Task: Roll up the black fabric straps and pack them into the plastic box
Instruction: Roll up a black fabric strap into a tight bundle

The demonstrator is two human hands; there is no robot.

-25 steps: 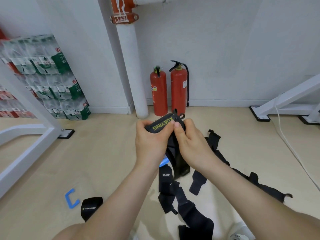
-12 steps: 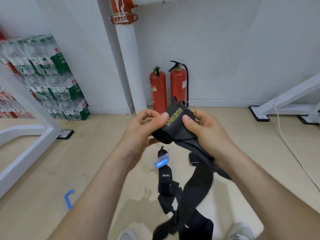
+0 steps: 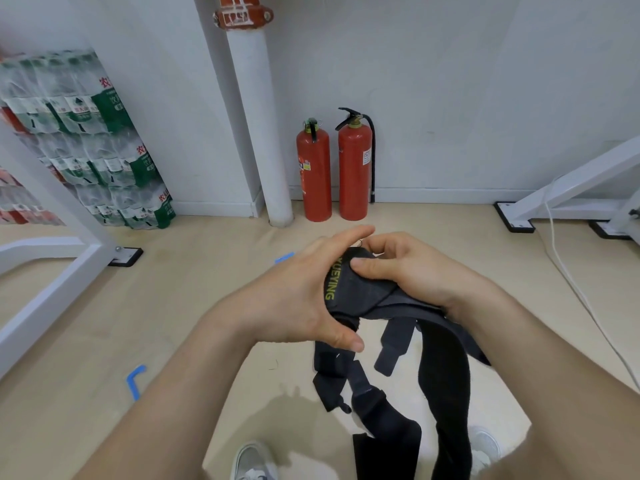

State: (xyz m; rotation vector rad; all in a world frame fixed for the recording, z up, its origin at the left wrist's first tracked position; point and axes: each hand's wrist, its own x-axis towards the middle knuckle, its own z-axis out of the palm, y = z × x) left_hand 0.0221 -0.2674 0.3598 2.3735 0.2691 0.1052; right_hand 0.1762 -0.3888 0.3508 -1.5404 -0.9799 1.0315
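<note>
A black fabric strap (image 3: 353,292) with yellow-green lettering is partly rolled into a tight bundle in front of me. My left hand (image 3: 298,296) cups the roll from the left, its thumb under it. My right hand (image 3: 408,271) grips the roll from the right, its thumb pressed on top. The strap's loose tail (image 3: 446,386) hangs down from the roll toward the floor. More black straps (image 3: 349,379) lie in a heap on the floor below my hands. No plastic box is in view.
Two red fire extinguishers (image 3: 334,171) stand by a white pipe (image 3: 263,133) at the wall. Packs of bottled water (image 3: 86,140) are stacked at the left. White frame legs (image 3: 52,282) stand left and right. A white cable (image 3: 568,271) runs along the right. My shoes (image 3: 252,462) show below.
The roll has turned further and grown tighter in my hands. My left hand now wraps its side, my right thumb presses on top, and the view has tilted down.
</note>
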